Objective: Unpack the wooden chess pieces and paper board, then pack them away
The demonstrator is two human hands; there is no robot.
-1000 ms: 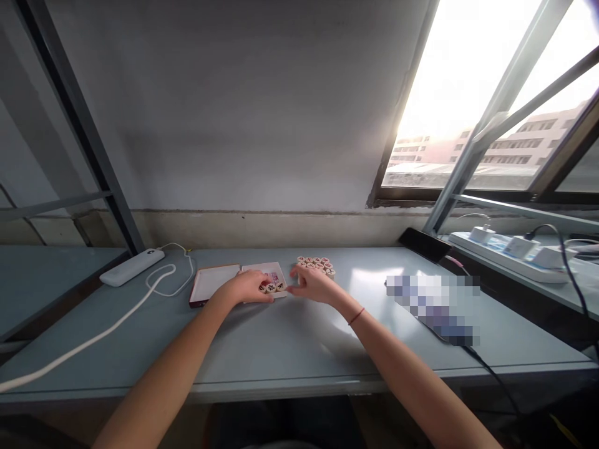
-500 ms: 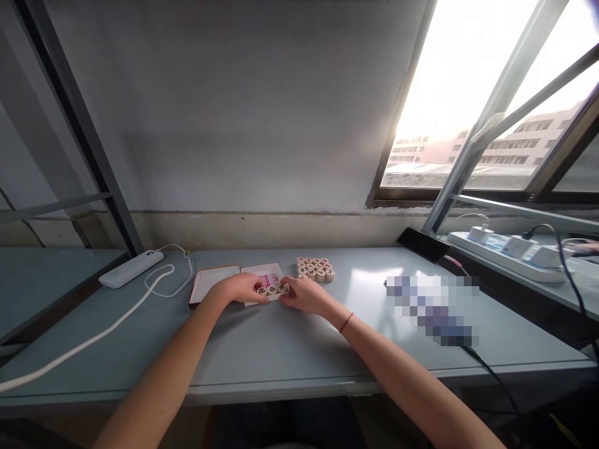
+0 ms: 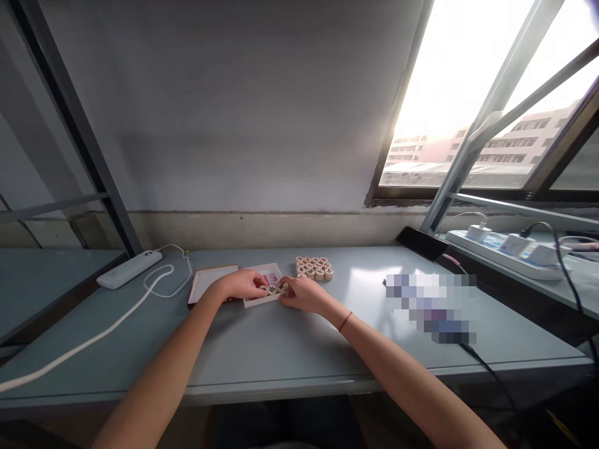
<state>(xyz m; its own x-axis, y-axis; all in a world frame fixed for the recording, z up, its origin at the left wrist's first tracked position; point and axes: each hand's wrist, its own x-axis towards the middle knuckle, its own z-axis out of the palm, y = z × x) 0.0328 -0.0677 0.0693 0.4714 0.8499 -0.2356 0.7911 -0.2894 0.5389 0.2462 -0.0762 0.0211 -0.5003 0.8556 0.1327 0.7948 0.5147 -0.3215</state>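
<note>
A short row of Chinese chess pieces (image 3: 272, 290), pale discs with black characters, lies along the near side of a shallow white box (image 3: 262, 302). My left hand (image 3: 242, 284) reaches over the box's left side, its fingers curled against the left end of the row. At the right end, my right hand (image 3: 301, 294) has its thumb and fingers closed on the last piece, by the box's corner. The row is pinched between both hands. Pink-printed paper (image 3: 271, 279) shows on the box floor. Behind my right hand, more Chinese chess pieces (image 3: 314, 267) stand in a block of stacked rows.
The box lid (image 3: 211, 278) lies left of the box, partly behind my left forearm. A white power bank (image 3: 130, 269) with a cable sits further left. A blurred-out item (image 3: 430, 308) lies on the right of the desk (image 3: 262, 355), and a power strip (image 3: 503, 255) stands beyond.
The row of pieces has sunk lower into the box. My left hand has shifted slightly and now covers more of the leftmost piece; my right hand has barely moved.
</note>
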